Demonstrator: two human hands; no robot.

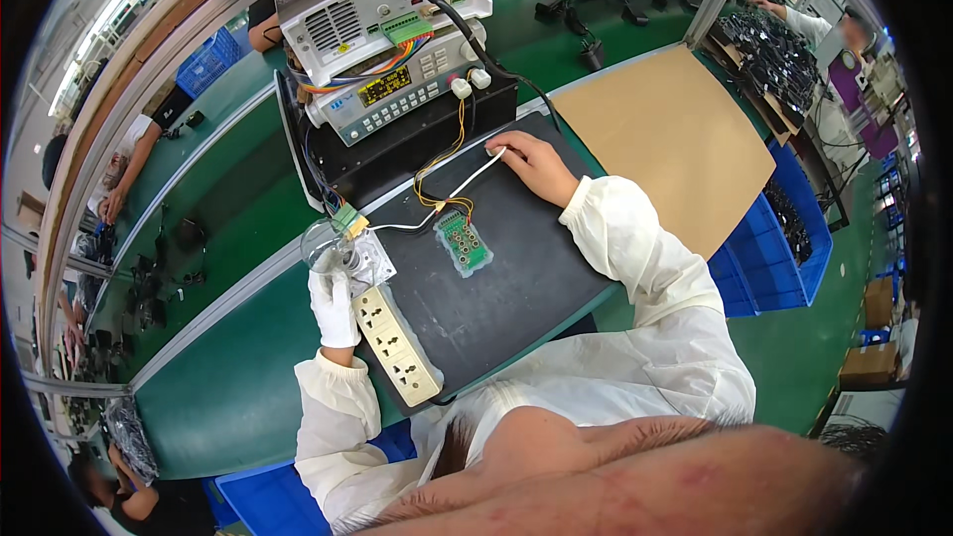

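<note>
My left hand, in a white glove, is at the left edge of the black mat. Its fingers close against the lower side of a clear glass light bulb, beside a pale metal plate. Farther right, my bare right hand pinches a white cable near its end. That cable runs back toward a green terminal connector by the bulb. Between the hands lies a green circuit board with yellow and black wires. A cream power strip sits just right of my left wrist.
Two stacked bench instruments stand on a black box beyond the mat. Brown cardboard covers the bench at right, with blue bins beside it. Black adapters lie on the far green belt. Other people work at left and far right.
</note>
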